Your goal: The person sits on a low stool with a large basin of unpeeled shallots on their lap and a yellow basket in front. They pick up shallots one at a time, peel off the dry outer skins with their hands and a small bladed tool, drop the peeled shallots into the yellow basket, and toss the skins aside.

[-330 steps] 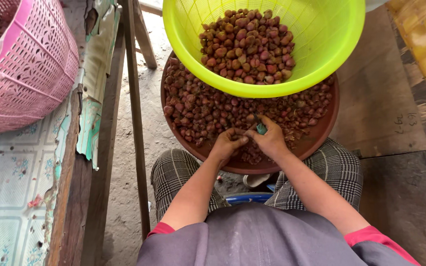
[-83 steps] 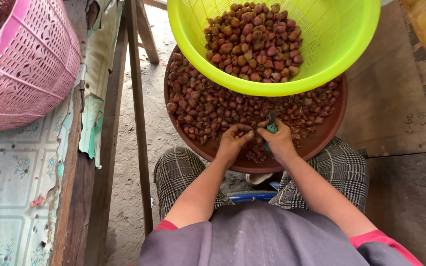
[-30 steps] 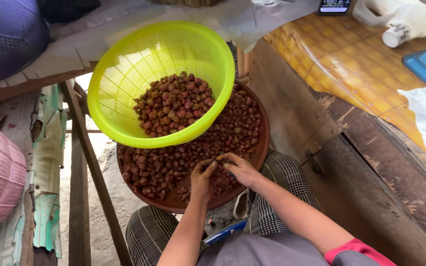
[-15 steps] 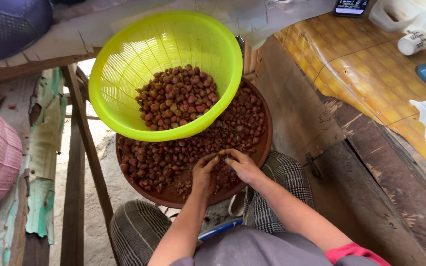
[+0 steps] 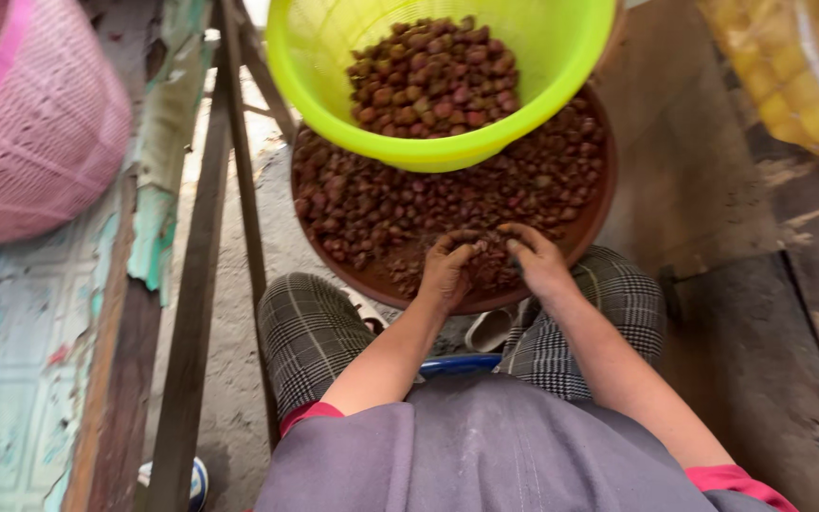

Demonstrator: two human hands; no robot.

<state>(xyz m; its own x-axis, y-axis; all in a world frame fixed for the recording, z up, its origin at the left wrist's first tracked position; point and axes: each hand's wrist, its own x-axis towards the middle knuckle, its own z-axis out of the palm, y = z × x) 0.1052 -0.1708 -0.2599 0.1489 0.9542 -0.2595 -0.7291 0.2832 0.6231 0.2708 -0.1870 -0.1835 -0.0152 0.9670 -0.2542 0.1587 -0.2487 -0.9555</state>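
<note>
Shifted since half a second ago: view swings down and left, pink basket (image 5: 35, 123) enters larger. Left hand (image 5: 447, 270) and right hand (image 5: 535, 261) meet, fingers curled on small brown fruits (image 5: 381, 204) at the near rim of the brown tray (image 5: 591, 216); exact grasp unclear. Green basket (image 5: 533, 90) rests on the tray's far side, within reach. Knees hem the near edge.

Lime basket (image 5: 523, 57) beyond left hand (image 5: 447, 275) cut off at top, hiding tray's (image 5: 591, 213) far half; fingertips buried in nuts (image 5: 372, 204), grip unclear.
</note>
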